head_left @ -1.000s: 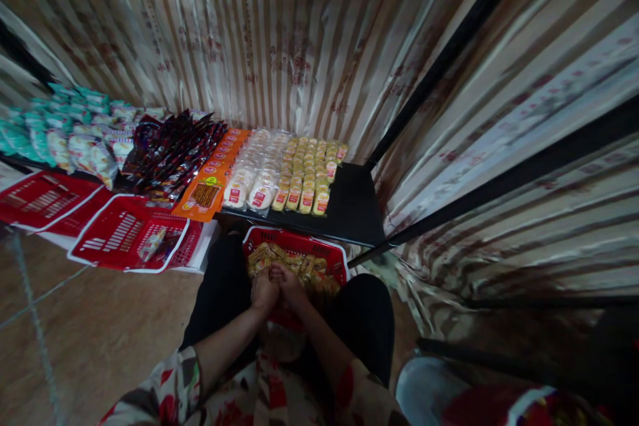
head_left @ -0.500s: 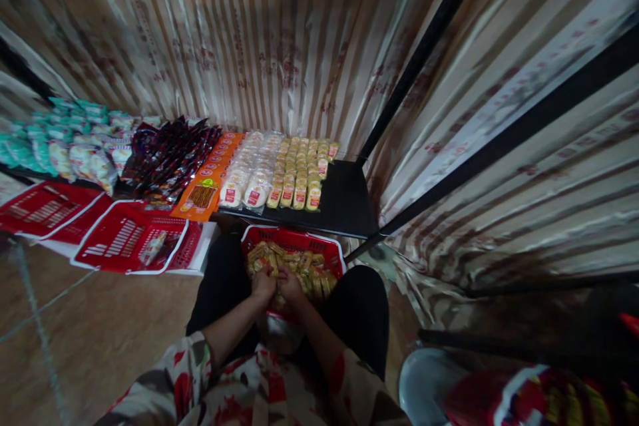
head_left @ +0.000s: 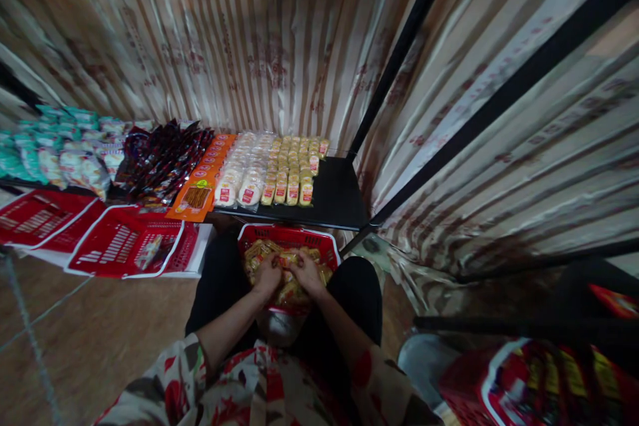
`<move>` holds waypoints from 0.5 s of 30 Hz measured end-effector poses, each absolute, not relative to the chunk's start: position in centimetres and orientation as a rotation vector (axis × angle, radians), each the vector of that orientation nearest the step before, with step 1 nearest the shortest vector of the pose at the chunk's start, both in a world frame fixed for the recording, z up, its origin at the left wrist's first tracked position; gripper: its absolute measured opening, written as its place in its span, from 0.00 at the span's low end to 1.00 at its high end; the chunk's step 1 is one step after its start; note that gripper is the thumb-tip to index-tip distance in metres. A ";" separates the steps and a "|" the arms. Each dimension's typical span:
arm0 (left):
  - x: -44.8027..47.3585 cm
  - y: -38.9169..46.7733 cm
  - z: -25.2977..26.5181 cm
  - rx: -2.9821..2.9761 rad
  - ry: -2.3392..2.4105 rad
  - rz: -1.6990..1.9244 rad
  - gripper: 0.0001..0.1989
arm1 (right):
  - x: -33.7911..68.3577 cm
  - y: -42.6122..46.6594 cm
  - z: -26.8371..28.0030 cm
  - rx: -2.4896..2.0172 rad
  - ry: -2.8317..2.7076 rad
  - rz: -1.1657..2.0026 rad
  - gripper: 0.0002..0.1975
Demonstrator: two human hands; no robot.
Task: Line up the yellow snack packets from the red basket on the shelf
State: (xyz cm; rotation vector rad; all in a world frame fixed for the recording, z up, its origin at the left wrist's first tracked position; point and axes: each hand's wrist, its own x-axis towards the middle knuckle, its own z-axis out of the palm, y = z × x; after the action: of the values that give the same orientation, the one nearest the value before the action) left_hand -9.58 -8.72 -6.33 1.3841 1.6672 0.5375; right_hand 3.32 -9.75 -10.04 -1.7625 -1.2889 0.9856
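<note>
In the head view, the left hand [head_left: 268, 275] and right hand [head_left: 308, 274] seem to pinch a yellow pack [head_left: 288, 259] between them, though it's dim. The red basket [head_left: 285, 233] just under it sits between the knees [head_left: 358, 283], likely for easy reach. At its twelve o'clock, neat pack rows [head_left: 292, 170] line the black shelf [head_left: 338, 192], probably for easy seeing.

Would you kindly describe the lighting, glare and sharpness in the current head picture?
Head view: dim light, with dark shadow beneath the black shelf; head view: pale sheen streaking the striped sheeting; head view: left hand and right hand soft in detail, print on the yellow packets around them unreadable; head view: edges apparently stretched by a wide lens.
</note>
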 end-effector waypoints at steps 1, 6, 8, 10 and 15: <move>-9.7 -8.6 -5.7 1.442 1.675 0.535 0.21 | 4.0 -9.6 -9.3 -1.732 -1.300 1.008 0.15; -9.2 -8.2 -4.2 1.509 1.553 0.561 0.24 | 6.9 -8.8 -5.3 -1.487 -1.197 1.158 0.19; -8.2 -8.1 -4.0 1.403 1.404 0.590 0.19 | 7.5 -8.5 -4.1 -1.424 -1.137 1.183 0.20; -7.0 -8.0 -3.6 1.296 1.318 0.632 0.15 | 7.7 -8.4 -3.2 -1.406 -1.041 1.169 0.23; -4.0 -7.3 -1.4 1.130 1.335 0.723 0.12 | 7.6 -8.7 -2.8 -1.364 -0.849 1.112 0.24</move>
State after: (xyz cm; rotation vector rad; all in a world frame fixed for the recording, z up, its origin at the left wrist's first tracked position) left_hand -4.05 -7.34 -1.43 1.1302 1.3347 0.7233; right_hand 7.62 -8.70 -2.83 -1.3638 -0.8488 1.1123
